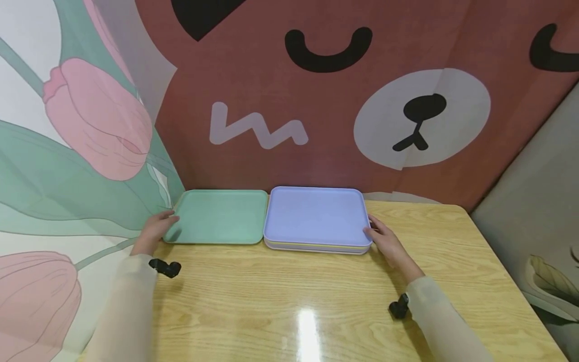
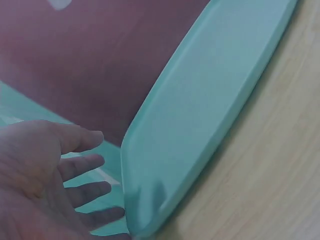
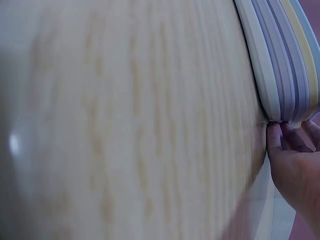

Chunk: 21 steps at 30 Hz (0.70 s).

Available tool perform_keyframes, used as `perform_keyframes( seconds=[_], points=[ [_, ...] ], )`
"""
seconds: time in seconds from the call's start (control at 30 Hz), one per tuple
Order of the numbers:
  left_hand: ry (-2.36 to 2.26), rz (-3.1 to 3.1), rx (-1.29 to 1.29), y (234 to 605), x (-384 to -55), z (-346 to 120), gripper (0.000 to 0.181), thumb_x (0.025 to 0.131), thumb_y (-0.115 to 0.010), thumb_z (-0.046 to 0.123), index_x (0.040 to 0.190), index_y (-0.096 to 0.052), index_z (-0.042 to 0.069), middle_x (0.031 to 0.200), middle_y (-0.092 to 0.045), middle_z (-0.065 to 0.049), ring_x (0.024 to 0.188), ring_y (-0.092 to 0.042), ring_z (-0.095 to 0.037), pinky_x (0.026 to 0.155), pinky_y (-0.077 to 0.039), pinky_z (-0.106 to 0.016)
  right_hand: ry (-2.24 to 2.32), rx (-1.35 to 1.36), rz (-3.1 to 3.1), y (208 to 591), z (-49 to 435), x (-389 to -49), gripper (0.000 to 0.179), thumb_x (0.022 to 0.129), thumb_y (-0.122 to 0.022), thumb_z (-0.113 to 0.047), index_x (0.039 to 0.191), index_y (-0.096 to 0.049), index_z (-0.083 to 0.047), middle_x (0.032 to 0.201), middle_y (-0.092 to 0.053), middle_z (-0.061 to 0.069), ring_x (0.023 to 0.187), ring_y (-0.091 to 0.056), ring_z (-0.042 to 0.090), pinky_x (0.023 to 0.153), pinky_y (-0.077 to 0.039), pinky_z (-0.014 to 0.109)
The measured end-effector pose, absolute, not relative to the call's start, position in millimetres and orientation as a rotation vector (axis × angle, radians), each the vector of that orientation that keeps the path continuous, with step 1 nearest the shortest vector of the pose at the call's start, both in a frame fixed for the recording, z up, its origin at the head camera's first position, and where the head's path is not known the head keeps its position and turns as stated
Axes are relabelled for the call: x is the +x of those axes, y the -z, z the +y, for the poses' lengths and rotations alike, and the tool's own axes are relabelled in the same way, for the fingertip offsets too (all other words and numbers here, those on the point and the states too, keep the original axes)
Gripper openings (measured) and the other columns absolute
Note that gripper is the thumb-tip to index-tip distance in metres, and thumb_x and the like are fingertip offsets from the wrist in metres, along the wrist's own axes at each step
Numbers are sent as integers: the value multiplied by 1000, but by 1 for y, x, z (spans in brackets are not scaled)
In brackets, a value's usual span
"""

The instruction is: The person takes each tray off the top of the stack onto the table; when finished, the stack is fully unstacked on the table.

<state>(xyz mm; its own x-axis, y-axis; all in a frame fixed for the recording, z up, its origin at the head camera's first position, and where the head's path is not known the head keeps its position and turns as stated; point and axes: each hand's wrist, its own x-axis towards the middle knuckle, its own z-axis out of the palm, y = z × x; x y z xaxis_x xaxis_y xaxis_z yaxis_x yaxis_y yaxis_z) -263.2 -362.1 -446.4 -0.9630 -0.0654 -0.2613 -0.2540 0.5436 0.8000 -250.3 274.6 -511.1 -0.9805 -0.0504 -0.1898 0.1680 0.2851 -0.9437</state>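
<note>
A flat green tray (image 1: 221, 216) with a raised rim lies at the back left of the table. Right beside it stands a stack of trays, a lavender one (image 1: 318, 213) on top and a thin yellow edge below it. My left hand (image 1: 156, 230) is at the green tray's left end; in the left wrist view its spread fingers (image 2: 92, 192) come up to the rim, palm showing. At the stack's right end is my right hand (image 1: 384, 241). Its fingertips touch the side of the layered trays (image 3: 285, 60) in the right wrist view.
The wooden table (image 1: 253, 296) reaches back to a brown wall hanging (image 1: 262, 166) with a cartoon face. A tulip-patterned cloth (image 1: 99, 120) hangs at the left, and a grey one (image 1: 538, 171) at the right.
</note>
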Motion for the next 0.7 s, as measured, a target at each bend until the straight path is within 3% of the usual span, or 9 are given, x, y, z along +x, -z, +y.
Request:
perform_keyframes(
  seconds=[0.23,0.47,0.7],
  points=[
    [-1229,2685,-161,436,-269,-338,66,108,-39,42,157,-30,-3,161,-22,-31,147,-20,-51,116,-24,-64,1783,105,2371,512,274,-250,66,108,-50,-28,164,-18,-19,165,-21,21,151,-24,37,122,-23,51],
    [-1254,2687,44,435,-276,-294,57,108,-46,30,152,-37,-7,156,-32,-33,142,-32,-49,113,-32,-61,1794,110,2367,514,275,-252,66,107,-51,-28,164,-19,-18,164,-23,21,150,-25,37,122,-23,50],
    [-1294,2648,119,441,-280,-252,54,107,-50,29,150,-43,-2,148,-46,-27,135,-44,-44,108,-39,-57,1820,97,2351,515,275,-252,67,107,-52,-27,164,-19,-15,163,-24,23,149,-26,37,122,-23,50]
  ],
)
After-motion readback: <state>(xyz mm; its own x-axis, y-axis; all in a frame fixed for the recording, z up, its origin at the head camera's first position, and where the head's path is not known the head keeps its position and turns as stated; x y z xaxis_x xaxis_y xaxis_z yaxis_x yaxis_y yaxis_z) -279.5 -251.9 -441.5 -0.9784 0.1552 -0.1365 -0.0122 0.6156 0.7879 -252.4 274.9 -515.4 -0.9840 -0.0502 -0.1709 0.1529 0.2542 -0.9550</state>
